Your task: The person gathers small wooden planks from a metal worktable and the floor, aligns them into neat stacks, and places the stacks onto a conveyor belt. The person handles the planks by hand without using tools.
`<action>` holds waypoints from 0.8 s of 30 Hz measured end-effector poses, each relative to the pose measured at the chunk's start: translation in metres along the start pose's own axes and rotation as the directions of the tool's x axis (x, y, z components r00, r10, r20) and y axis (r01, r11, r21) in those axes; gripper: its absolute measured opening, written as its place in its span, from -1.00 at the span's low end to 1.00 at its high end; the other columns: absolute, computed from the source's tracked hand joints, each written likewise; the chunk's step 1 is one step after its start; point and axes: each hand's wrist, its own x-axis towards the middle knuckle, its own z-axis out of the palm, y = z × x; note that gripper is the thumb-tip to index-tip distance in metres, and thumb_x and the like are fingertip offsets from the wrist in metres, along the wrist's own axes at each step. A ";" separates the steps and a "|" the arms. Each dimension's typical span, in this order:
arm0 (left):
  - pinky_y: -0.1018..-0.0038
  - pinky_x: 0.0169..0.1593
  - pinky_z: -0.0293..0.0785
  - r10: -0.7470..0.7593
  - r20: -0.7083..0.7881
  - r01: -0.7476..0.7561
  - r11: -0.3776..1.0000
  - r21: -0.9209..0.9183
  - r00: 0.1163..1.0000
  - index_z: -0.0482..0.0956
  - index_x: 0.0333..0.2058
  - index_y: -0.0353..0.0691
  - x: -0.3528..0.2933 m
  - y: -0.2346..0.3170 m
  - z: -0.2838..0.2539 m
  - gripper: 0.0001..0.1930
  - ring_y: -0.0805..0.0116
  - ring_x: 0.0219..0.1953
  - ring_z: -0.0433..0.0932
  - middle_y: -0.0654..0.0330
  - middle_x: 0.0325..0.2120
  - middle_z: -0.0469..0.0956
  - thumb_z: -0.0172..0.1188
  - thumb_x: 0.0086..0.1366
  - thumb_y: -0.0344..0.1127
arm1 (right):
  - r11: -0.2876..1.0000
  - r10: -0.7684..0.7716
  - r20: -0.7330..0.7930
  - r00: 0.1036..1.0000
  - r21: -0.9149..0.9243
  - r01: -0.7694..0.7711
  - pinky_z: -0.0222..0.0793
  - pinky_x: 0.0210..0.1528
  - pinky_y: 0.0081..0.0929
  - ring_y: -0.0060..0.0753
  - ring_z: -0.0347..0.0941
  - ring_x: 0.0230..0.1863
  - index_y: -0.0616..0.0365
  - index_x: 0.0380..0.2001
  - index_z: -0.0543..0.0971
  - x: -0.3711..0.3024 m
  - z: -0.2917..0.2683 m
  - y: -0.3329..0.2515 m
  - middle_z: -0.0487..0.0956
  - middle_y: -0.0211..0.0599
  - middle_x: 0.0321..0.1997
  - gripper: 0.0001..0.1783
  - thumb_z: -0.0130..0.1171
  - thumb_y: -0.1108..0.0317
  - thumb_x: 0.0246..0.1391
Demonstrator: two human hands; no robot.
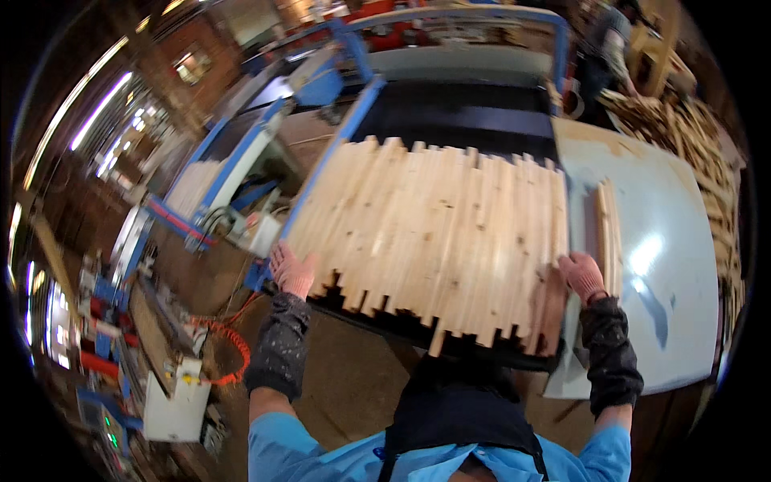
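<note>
Many pale wooden strips (426, 233) lie side by side on a black conveyor belt (466, 104), their near ends uneven. My left hand (291, 271), in a pinkish work glove, is open with its fingers spread against the left edge of the strips, by the blue frame rail. At the right edge, my gloved right hand (581, 275) has its fingers bent and held together, touching the outermost strip. Whether it grips anything is hidden. Just beyond that hand, a few loose strips (609, 237) lie on a grey side table (675, 273).
A blue machine frame (458, 13) spans the belt's far end. A person (610, 52) stands at the far right beside a pile of wood offcuts (683, 136). Another conveyor (213, 161) with strips is on the left. A coiled orange hose (233, 353) hangs at lower left.
</note>
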 end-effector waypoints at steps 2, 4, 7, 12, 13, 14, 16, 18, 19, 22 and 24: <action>-0.02 0.69 -0.13 -0.046 -0.022 0.046 0.999 0.004 0.999 0.05 0.63 -0.33 0.021 -0.028 -0.018 0.11 -0.17 0.69 -0.01 -0.16 0.66 0.06 0.30 0.38 0.26 | 0.999 -0.022 -0.173 0.985 -0.029 0.018 0.51 -0.06 0.10 0.33 0.66 -0.16 0.37 -0.26 0.67 0.008 0.021 0.007 0.68 0.32 -0.30 -0.42 0.22 -0.08 0.38; -0.03 0.70 -0.17 -0.093 -0.030 0.093 0.996 0.009 0.995 0.00 0.66 -0.28 0.046 -0.047 -0.036 0.09 -0.16 0.71 -0.07 -0.15 0.68 0.00 0.25 0.42 0.27 | 0.998 -0.009 -0.264 0.964 -0.069 -0.010 0.49 0.00 0.14 0.50 0.60 -0.07 0.34 -0.25 0.67 0.013 0.032 0.013 0.67 0.37 -0.21 -0.42 0.21 -0.11 0.35; -0.05 0.70 -0.21 -0.132 0.014 0.130 0.987 0.095 0.991 -0.07 0.68 -0.25 0.089 -0.064 -0.055 0.10 -0.13 0.73 -0.14 -0.11 0.70 -0.08 0.22 0.45 0.28 | 0.996 -0.061 -0.268 0.961 -0.075 0.043 0.46 -0.09 0.10 0.35 0.54 -0.25 0.37 -0.28 0.62 0.013 0.034 0.019 0.60 0.25 -0.33 -0.44 0.21 -0.06 0.40; -0.05 0.69 -0.12 -0.024 -0.076 0.034 0.990 0.138 0.997 0.05 0.65 -0.22 0.135 -0.090 -0.046 0.12 -0.13 0.67 0.05 -0.11 0.65 0.10 0.27 0.37 0.35 | 0.996 0.043 -0.366 0.930 0.093 -0.009 0.44 -0.15 -0.01 0.01 0.50 -0.33 0.37 -0.28 0.60 0.013 0.037 0.006 0.57 0.06 -0.39 -0.45 0.23 -0.05 0.40; -0.05 0.67 -0.07 -0.030 -0.048 0.039 0.978 0.204 0.998 0.09 0.64 -0.23 0.138 -0.092 -0.042 0.11 -0.12 0.65 0.10 -0.11 0.63 0.14 0.29 0.35 0.34 | 0.993 0.073 -0.351 0.933 0.111 -0.035 0.47 -0.10 0.00 0.10 0.55 -0.28 0.35 -0.25 0.63 0.013 0.037 0.002 0.66 0.05 -0.34 -0.51 0.24 0.02 0.41; -0.06 0.66 -0.02 0.012 -0.087 0.010 0.967 0.254 0.996 0.13 0.62 -0.24 0.140 -0.097 -0.042 0.09 -0.11 0.63 0.16 -0.11 0.61 0.19 0.31 0.34 0.33 | 0.992 0.015 -0.342 0.940 0.120 0.027 0.48 -0.07 -0.01 0.13 0.58 -0.24 0.33 -0.20 0.64 0.015 0.040 -0.003 0.70 0.04 -0.29 -0.55 0.23 0.04 0.42; -0.08 0.60 0.10 0.085 -0.168 -0.045 0.971 0.234 0.982 0.23 0.57 -0.25 0.136 -0.099 -0.046 0.06 -0.12 0.55 0.29 -0.13 0.55 0.30 0.36 0.30 0.29 | 0.986 -0.115 -0.351 0.929 0.077 0.151 0.50 0.00 -0.06 0.19 0.60 -0.11 0.26 -0.05 0.66 0.015 0.043 -0.010 0.73 0.08 -0.13 -0.59 0.21 0.07 0.44; -0.08 0.49 0.28 0.045 -0.023 -0.047 0.997 -0.064 0.999 0.37 0.49 -0.26 0.127 -0.097 -0.058 -0.06 -0.18 0.46 0.39 -0.21 0.43 0.45 0.45 0.27 0.15 | 0.992 -0.037 -0.322 0.946 0.104 0.074 0.51 0.15 -0.15 0.00 0.61 0.12 0.25 0.21 0.60 0.005 0.043 -0.012 0.69 0.05 0.16 -0.49 0.22 0.04 0.47; -0.04 0.47 0.33 0.175 -0.133 -0.202 0.950 -0.236 0.976 0.44 0.43 -0.29 0.114 -0.103 -0.071 -0.16 -0.27 0.42 0.41 -0.28 0.37 0.49 0.48 0.27 -0.01 | 0.968 0.043 -0.310 0.950 0.247 0.037 0.52 0.23 -0.19 -0.10 0.61 0.24 0.25 0.33 0.57 -0.006 0.041 -0.009 0.67 0.03 0.31 -0.42 0.22 0.03 0.49; 0.23 0.50 0.33 0.182 -0.157 -0.238 0.641 -0.729 0.971 0.48 0.41 -0.45 0.024 -0.117 -0.074 -0.38 0.02 0.49 0.42 -0.09 0.43 0.50 0.28 0.58 -0.11 | 0.783 0.174 -0.275 0.946 0.621 0.036 0.32 0.56 -0.31 -0.07 0.42 0.55 0.33 0.56 0.36 -0.043 0.054 -0.003 0.48 0.05 0.57 -0.19 0.28 0.03 0.48; 0.28 0.40 0.49 0.459 0.298 0.123 0.374 -0.919 0.837 0.59 0.35 -0.37 -0.066 -0.158 -0.070 -0.48 0.22 0.34 0.57 0.05 0.31 0.62 0.23 0.62 -0.10 | 0.739 0.181 -0.221 0.958 0.674 0.016 0.25 0.61 -0.30 -0.02 0.34 0.61 0.33 0.61 0.29 -0.082 0.068 0.004 0.40 0.10 0.63 -0.14 0.31 0.06 0.47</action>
